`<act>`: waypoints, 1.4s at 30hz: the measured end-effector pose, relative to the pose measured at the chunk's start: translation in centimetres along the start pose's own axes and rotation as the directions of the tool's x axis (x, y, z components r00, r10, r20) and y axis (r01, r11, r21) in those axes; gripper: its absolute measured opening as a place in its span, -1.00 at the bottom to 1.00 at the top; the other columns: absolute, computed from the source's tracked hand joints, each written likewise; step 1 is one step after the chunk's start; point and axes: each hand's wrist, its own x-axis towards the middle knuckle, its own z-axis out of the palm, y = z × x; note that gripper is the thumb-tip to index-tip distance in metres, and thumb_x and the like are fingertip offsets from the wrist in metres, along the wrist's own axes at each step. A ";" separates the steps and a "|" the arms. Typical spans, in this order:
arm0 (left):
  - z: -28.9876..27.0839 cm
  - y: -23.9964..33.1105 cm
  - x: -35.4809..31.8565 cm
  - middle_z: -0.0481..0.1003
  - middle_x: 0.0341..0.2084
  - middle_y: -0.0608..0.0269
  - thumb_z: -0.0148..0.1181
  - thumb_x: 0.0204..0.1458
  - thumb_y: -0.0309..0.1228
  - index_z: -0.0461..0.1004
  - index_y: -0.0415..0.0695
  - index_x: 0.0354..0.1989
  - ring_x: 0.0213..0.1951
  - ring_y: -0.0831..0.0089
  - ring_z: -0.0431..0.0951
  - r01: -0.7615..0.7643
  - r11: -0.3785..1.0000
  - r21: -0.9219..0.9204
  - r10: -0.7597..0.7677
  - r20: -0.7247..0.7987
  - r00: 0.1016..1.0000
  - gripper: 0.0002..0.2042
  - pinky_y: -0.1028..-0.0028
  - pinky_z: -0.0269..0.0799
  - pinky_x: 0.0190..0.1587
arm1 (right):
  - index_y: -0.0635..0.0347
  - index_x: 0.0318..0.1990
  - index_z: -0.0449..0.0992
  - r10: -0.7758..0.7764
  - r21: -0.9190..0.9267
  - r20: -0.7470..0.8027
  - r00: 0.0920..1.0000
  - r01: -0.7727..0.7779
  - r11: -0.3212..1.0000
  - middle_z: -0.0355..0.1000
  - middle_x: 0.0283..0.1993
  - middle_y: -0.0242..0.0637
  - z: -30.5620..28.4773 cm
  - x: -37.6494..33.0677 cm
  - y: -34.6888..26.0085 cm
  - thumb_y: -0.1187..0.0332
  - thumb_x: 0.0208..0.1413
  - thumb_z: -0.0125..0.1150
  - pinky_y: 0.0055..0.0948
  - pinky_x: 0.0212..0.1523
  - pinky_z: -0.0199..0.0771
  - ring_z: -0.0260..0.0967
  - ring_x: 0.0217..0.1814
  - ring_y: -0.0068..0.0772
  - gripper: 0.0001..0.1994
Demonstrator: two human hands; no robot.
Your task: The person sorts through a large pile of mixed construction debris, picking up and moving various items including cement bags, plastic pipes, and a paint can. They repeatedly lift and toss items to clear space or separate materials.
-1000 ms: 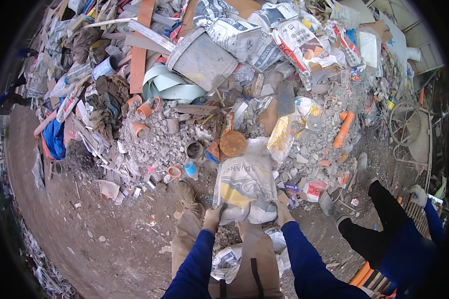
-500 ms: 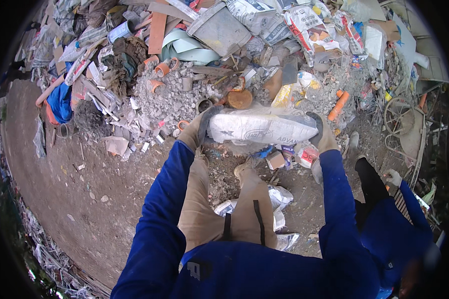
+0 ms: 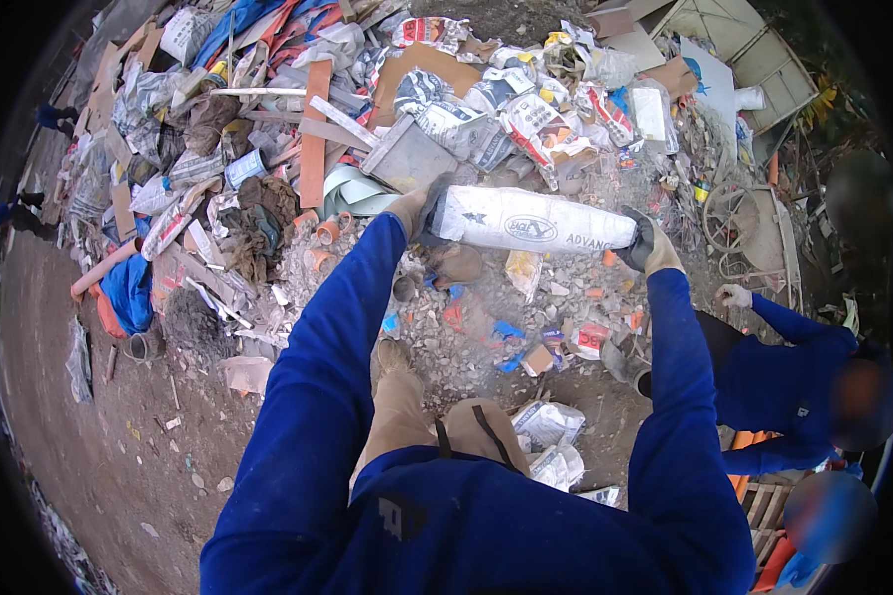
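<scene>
A white printed cement sack [image 3: 531, 223], dusty and creased, is stretched level between my two gloved hands, above the rubble. My left hand [image 3: 422, 211], in a beige glove with a dark palm, is closed around its left end. At the other end, my right hand [image 3: 651, 242] grips it in a matching glove. The fingers are partly hidden behind the sack. Below it, loose grey rubble [image 3: 446, 327] shows through a thin haze of dust.
Crumpled empty sacks [image 3: 549, 424] lie by my legs. Beyond the rubble rises a heap with a grey board [image 3: 410, 156], a brown plank [image 3: 315, 134] and blue cloth [image 3: 127, 293]. At right, a co-worker [image 3: 789, 372] in blue bends beside a wheel-shaped frame [image 3: 732, 233].
My hands have lifted the sack higher and farther out, still holding both ends. My view has tilted up toward the heap. The co-worker at right has shifted, with both arms showing.
</scene>
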 end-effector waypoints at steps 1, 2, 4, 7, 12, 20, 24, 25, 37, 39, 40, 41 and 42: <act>0.8 1.3 -0.6 0.68 -0.16 0.23 0.12 0.16 0.26 0.60 -0.01 0.02 -0.18 0.21 0.67 -0.017 0.999 0.049 0.018 -0.004 1.000 -0.41 0.02 0.59 -0.10 | 0.19 0.06 0.58 -0.042 -0.007 0.001 0.999 0.042 0.999 0.62 0.02 -0.13 -0.2 -0.8 -0.4 0.20 0.32 0.18 0.02 0.07 0.62 0.61 0.03 -0.13 -0.70; 1.6 2.4 -1.3 0.68 -0.18 0.21 0.17 0.16 0.22 0.60 -0.01 0.01 -0.20 0.25 0.67 -0.066 0.995 0.075 0.062 0.058 0.996 -0.45 0.07 0.60 -0.14 | 0.17 0.06 0.57 -0.073 0.004 -0.081 0.994 0.073 0.997 0.62 0.03 -0.12 -0.4 -1.6 -0.5 0.20 0.31 0.20 0.05 0.10 0.60 0.60 0.05 -0.11 -0.70; 2.8 3.3 -2.9 0.68 -0.25 0.18 0.23 0.16 0.16 0.62 -0.08 -0.08 -0.31 0.29 0.68 -0.450 0.836 0.313 0.429 0.137 0.893 -0.49 0.17 0.62 -0.26 | 0.18 0.06 0.57 -0.118 0.032 0.008 0.993 0.118 0.993 0.62 0.01 -0.12 -1.1 -3.3 -0.7 0.19 0.31 0.19 0.04 0.07 0.60 0.60 0.03 -0.10 -0.69; 5.3 4.5 -3.1 0.65 -0.39 0.13 0.39 0.12 -0.05 0.65 -0.29 -0.24 -0.47 0.30 0.70 -0.241 0.839 0.488 0.399 -0.251 0.882 -0.56 0.27 0.65 -0.48 | 0.16 0.09 0.54 -0.230 0.155 0.087 0.969 0.215 0.964 0.60 0.02 -0.19 -2.4 -6.2 0.0 0.15 0.32 0.19 -0.06 0.05 0.59 0.56 0.07 -0.13 -0.66; 8.1 2.7 -2.0 0.58 -0.42 0.18 0.18 0.27 -0.08 0.57 -0.25 -0.29 -0.53 0.35 0.60 -0.550 0.267 0.791 0.658 0.268 0.704 -0.61 0.34 0.55 -0.56 | 0.13 0.07 0.57 -0.205 0.095 0.052 0.977 0.199 0.975 0.61 -0.08 -0.29 -5.2 -10.3 2.2 0.26 0.16 0.44 -0.24 -0.13 0.58 0.57 -0.15 -0.33 -0.65; 14.9 -3.3 -8.8 0.59 -0.36 0.22 0.17 0.31 -0.20 0.57 -0.22 -0.14 -0.45 0.36 0.63 -0.365 0.812 0.456 0.465 -0.127 0.876 -0.71 0.29 0.61 -0.54 | 0.39 0.06 0.52 -0.332 -0.003 -0.027 0.943 0.332 0.943 0.59 -0.12 -0.17 -11.4 -15.2 8.4 0.44 0.12 0.45 -0.40 -0.17 0.63 0.58 -0.14 -0.35 -0.61; 14.1 -6.7 -9.6 0.62 -0.35 0.23 0.22 0.29 -0.23 0.58 -0.20 -0.13 -0.46 0.35 0.64 -0.330 0.889 0.317 0.397 -0.177 0.900 -0.74 0.25 0.63 -0.52 | 0.33 0.13 0.46 -0.414 0.219 0.002 0.910 0.404 0.888 0.59 -0.16 -0.25 -12.1 -16.1 13.5 0.47 0.12 0.45 -0.40 -0.22 0.60 0.56 -0.23 -0.39 -0.56; 13.2 -8.0 -9.2 0.62 -0.34 0.22 0.22 0.28 -0.23 0.58 -0.19 -0.13 -0.46 0.35 0.64 -0.325 0.898 0.296 0.385 -0.174 0.906 -0.75 0.24 0.63 -0.52 | 0.26 0.09 0.48 -0.324 0.149 0.096 0.941 0.308 0.940 0.58 -0.16 -0.28 -12.6 -17.0 15.0 0.49 0.13 0.43 -0.38 -0.23 0.59 0.56 -0.24 -0.41 -0.62; -2.1 -28.0 -9.4 0.61 -0.32 0.30 0.10 0.30 -0.42 0.61 0.03 0.02 -0.44 0.43 0.58 -0.047 0.997 0.058 0.056 -0.167 0.984 -0.79 0.32 0.59 -0.42 | 0.22 0.25 0.31 -0.411 -0.076 -0.340 0.846 0.411 0.908 0.54 -0.06 -0.14 -10.3 -23.5 31.1 0.53 0.14 0.33 -0.35 -0.29 0.66 0.59 -0.18 -0.29 -0.48; -7.8 -28.6 -11.1 0.57 -0.35 0.41 0.13 0.29 -0.37 0.61 0.04 0.02 -0.42 0.51 0.52 -0.098 0.988 0.117 0.122 -0.220 0.968 -0.79 0.41 0.52 -0.43 | 0.28 0.24 0.33 -0.455 -0.211 -0.416 0.787 0.403 0.890 0.51 -0.03 -0.06 -9.4 -23.1 33.4 0.44 0.14 0.36 -0.33 -0.23 0.61 0.56 -0.17 -0.27 -0.47; -11.6 -28.8 -12.1 0.56 -0.20 0.32 0.09 0.33 -0.31 0.57 -0.01 0.05 -0.24 0.41 0.57 -0.058 0.966 0.250 0.122 -0.252 0.960 -0.78 0.32 0.57 -0.28 | 0.30 0.24 0.34 -0.431 -0.280 -0.475 0.767 0.332 0.901 0.51 -0.02 -0.05 -9.2 -23.1 34.5 0.41 0.14 0.37 -0.33 -0.21 0.60 0.55 -0.17 -0.27 -0.47; -16.2 -29.1 -13.6 0.56 -0.19 0.34 0.12 0.30 -0.31 0.57 -0.04 0.05 -0.24 0.44 0.55 -0.053 0.968 0.246 0.120 -0.266 0.956 -0.77 0.34 0.55 -0.29 | 0.33 0.24 0.36 -0.410 -0.339 -0.534 0.739 0.257 0.905 0.50 -0.02 -0.04 -9.2 -23.2 35.9 0.39 0.14 0.38 -0.33 -0.19 0.59 0.54 -0.17 -0.26 -0.47; -20.6 -29.5 -14.7 0.57 -0.21 0.36 0.14 0.28 -0.30 0.56 -0.05 0.07 -0.27 0.47 0.54 0.001 0.975 0.222 0.082 -0.364 0.928 -0.75 0.37 0.51 -0.31 | 0.40 0.24 0.37 -0.354 -0.389 -0.607 0.712 0.123 0.913 0.47 0.03 0.09 -9.3 -23.6 37.0 0.29 0.14 0.39 -0.26 0.02 0.55 0.51 -0.02 -0.20 -0.43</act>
